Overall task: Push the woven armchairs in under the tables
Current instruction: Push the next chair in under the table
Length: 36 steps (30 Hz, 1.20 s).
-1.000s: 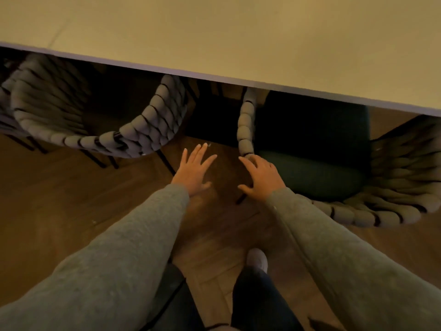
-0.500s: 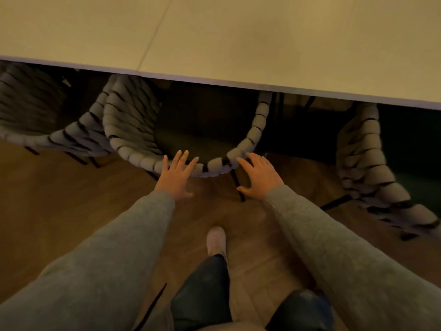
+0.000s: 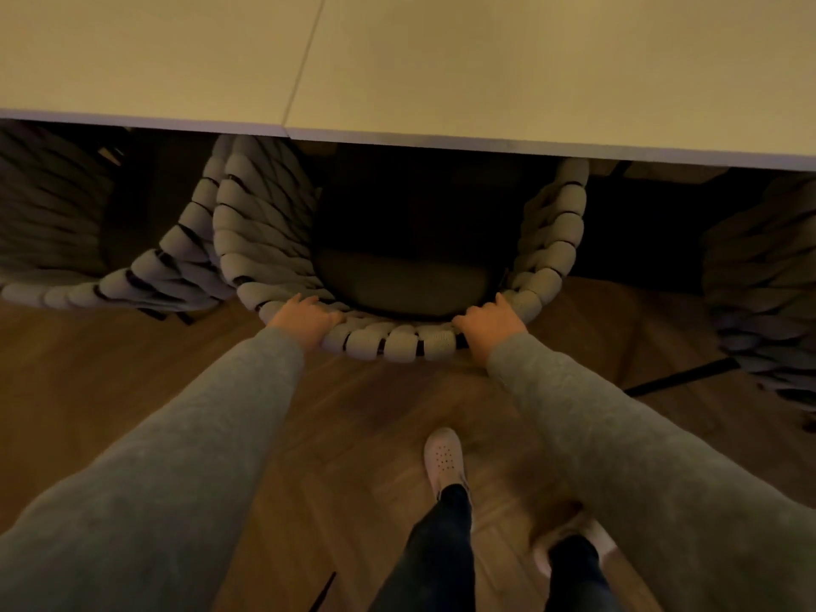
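Head view, step: You look to be at the grip-and-push stage on the middle armchair (image 3: 393, 344).
Left hand: Your left hand (image 3: 304, 318) curls its fingers over the woven back rim, at 7 o'clock of the seat.
Right hand: Your right hand (image 3: 490, 320) wraps the same rim at 5 o'clock.
Armchair: Its arms run under the counter (image 3: 485, 81) edge at 12 o'clock, and the backrest stands out over the floor (image 3: 132, 368).
Neighbours: The left armchair (image 3: 145, 276) sits just beside it at 9 o'clock. The right armchair (image 3: 759, 280) is apart at 3 o'clock.
Next move: Probably push evenly toward 12 o'clock, keeping it straight so it does not scrape the left armchair.
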Motion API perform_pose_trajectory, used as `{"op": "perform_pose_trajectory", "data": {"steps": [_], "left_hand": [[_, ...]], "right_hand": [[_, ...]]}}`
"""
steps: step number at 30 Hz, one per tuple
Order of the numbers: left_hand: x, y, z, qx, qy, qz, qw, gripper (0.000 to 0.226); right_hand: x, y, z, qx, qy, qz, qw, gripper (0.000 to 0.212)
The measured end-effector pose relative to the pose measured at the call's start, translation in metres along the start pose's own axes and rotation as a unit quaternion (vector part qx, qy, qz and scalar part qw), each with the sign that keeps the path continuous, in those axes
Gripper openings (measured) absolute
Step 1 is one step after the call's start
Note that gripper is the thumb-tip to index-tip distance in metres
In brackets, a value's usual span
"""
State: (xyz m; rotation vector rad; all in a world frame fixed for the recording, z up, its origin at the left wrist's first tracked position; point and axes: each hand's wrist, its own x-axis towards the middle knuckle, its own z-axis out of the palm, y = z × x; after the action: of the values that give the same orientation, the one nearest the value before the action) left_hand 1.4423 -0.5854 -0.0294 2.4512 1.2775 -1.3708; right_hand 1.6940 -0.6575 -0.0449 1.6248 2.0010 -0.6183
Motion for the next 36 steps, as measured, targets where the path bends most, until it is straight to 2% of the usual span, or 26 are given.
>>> {"op": "perform_pose_trajectory", "data": {"steps": [2, 5, 11, 22, 26, 32, 36], "left_hand": [[0.004, -0.002, 0.004, -0.049, 0.013, 0.009, 0.999, 0.05], [0.001, -0.001, 0.001, -0.078, 0.023, 0.015, 0.997, 0.046], [-0.017, 0.011, 0.004, -0.058, 0.03, 0.023, 0.998, 0.037], [-0.067, 0.053, 0.023, -0.035, -0.013, 0.035, 0.999, 0.044], [-0.073, 0.076, 0.017, -0.031, -0.023, 0.034, 0.999, 0.044], [-0.071, 0.117, 0.001, -0.04, -0.024, 0.048, 0.998, 0.047], [-0.065, 0.135, -0.009, -0.046, 0.002, 0.07, 0.996, 0.042]], "right_hand": [[0.006, 0.0, -0.001, -0.017, -0.002, -0.001, 1.0, 0.026], [0.004, -0.003, -0.001, -0.023, 0.004, 0.008, 1.0, 0.026], [-0.003, -0.004, 0.016, -0.023, -0.006, 0.017, 1.0, 0.026], [-0.069, -0.026, 0.052, -0.006, -0.04, 0.019, 0.999, 0.027], [-0.09, -0.012, 0.061, -0.012, -0.029, 0.021, 0.999, 0.025], [-0.113, 0.026, 0.072, -0.027, -0.054, 0.03, 0.998, 0.03], [-0.129, 0.048, 0.075, -0.018, -0.066, 0.04, 0.997, 0.033]]}}
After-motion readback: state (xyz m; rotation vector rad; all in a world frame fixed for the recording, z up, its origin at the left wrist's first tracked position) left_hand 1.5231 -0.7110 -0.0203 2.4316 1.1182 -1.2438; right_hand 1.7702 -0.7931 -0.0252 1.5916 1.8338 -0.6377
